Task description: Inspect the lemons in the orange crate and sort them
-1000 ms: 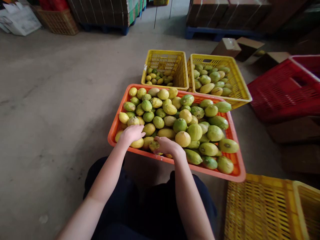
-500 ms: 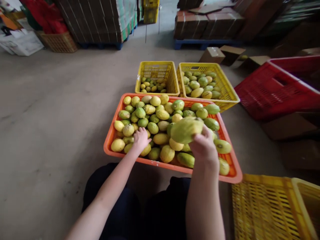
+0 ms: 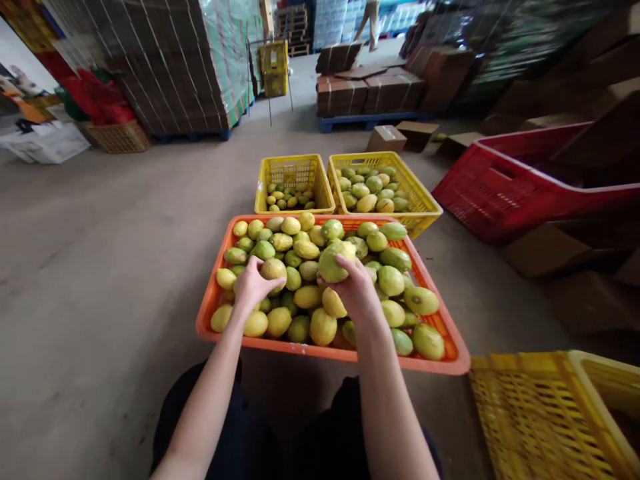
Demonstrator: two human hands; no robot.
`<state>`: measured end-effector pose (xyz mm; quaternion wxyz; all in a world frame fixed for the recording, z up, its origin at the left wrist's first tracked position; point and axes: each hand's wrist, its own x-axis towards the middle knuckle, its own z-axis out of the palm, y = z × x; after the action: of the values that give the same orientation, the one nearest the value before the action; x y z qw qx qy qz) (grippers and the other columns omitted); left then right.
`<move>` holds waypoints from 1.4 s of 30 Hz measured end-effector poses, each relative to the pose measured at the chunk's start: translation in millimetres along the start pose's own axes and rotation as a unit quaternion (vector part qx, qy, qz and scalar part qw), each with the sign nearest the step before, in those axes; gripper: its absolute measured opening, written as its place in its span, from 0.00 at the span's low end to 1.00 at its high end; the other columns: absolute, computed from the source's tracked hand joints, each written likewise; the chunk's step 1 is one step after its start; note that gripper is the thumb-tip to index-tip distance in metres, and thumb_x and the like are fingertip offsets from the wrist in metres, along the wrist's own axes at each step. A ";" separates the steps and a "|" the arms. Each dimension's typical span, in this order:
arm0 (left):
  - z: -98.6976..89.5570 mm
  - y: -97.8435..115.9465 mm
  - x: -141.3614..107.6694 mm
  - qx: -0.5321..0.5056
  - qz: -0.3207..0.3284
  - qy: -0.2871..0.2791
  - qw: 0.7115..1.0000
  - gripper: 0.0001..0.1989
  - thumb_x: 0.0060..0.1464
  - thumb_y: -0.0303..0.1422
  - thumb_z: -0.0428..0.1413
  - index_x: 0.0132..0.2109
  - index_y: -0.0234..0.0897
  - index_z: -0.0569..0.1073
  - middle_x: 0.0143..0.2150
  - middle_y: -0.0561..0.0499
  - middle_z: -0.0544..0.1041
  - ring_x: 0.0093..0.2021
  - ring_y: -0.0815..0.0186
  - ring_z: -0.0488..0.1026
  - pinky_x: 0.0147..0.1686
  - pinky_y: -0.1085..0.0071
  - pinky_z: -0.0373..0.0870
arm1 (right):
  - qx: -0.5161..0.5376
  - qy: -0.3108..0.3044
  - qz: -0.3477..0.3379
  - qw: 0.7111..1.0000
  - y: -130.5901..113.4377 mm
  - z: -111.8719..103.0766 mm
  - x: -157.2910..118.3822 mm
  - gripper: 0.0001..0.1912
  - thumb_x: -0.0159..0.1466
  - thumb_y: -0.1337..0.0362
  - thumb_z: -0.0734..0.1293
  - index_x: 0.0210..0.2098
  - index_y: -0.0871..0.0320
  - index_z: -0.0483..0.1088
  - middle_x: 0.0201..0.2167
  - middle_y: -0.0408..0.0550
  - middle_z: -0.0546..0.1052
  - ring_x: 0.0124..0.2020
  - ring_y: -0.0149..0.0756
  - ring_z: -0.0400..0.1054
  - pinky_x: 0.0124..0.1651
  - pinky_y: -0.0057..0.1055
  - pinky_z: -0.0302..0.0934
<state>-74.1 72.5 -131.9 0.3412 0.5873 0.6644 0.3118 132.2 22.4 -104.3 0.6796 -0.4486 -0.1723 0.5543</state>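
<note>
An orange crate (image 3: 311, 353) full of green and yellow fruits lies in front of my knees. Over its left part, my left hand (image 3: 251, 287) grips a small round yellow-green fruit (image 3: 275, 272) between thumb and fingers. My right hand (image 3: 354, 283) is wrapped round a larger pale green fruit (image 3: 334, 263) above the middle of the crate. The two held fruits are apart. Just beyond the crate stand a yellow basket (image 3: 259, 193) with small fruits, on the left, and a second yellow basket (image 3: 417, 193) with larger fruits, on the right.
A red crate (image 3: 480, 193) stands at the right, with cardboard (image 3: 545, 250) beside it. Another yellow crate (image 3: 525, 407) is at the lower right. Wrapped stacks (image 3: 155, 67) and boxes on a blue pallet (image 3: 370, 122) stand farther back. A person's legs (image 3: 371, 23) show at the top.
My left hand has lifted a small fruit from the crate. My right hand has moved left with its fruit, closer to my left hand. The view has tilted up.
</note>
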 end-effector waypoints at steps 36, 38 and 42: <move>10.0 12.4 -9.3 -0.451 -0.109 -0.143 0.874 0.28 0.58 0.40 0.67 0.63 0.41 0.75 0.62 0.42 0.81 0.65 0.45 0.76 0.59 0.53 0.80 | -0.093 -0.055 -0.068 0.992 40.8 24.8 -0.4 0.26 0.49 0.49 0.83 0.41 0.52 0.77 0.37 0.45 0.85 0.37 0.41 0.79 0.39 0.34 0.74; 10.7 16.1 -7.5 -0.490 -0.131 -0.130 0.852 0.25 0.61 0.44 0.65 0.61 0.39 0.76 0.60 0.40 0.82 0.66 0.44 0.75 0.60 0.55 0.80 | -0.094 -0.059 -0.059 0.992 47.5 28.8 -2.1 0.26 0.47 0.49 0.84 0.39 0.53 0.76 0.33 0.43 0.83 0.33 0.39 0.78 0.36 0.34 0.72; 4.7 25.4 -5.6 -0.599 -0.167 -0.076 0.779 0.23 0.68 0.49 0.56 0.57 0.36 0.77 0.55 0.40 0.84 0.66 0.47 0.76 0.60 0.55 0.81 | -0.085 -0.081 -0.018 0.993 55.5 33.3 -4.1 0.24 0.50 0.46 0.82 0.37 0.52 0.75 0.29 0.43 0.82 0.33 0.45 0.79 0.34 0.39 0.74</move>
<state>-55.3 69.9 -113.4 0.7203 0.1658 0.4031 0.5396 73.2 31.7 -129.7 0.6328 -0.4552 -0.2815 0.5596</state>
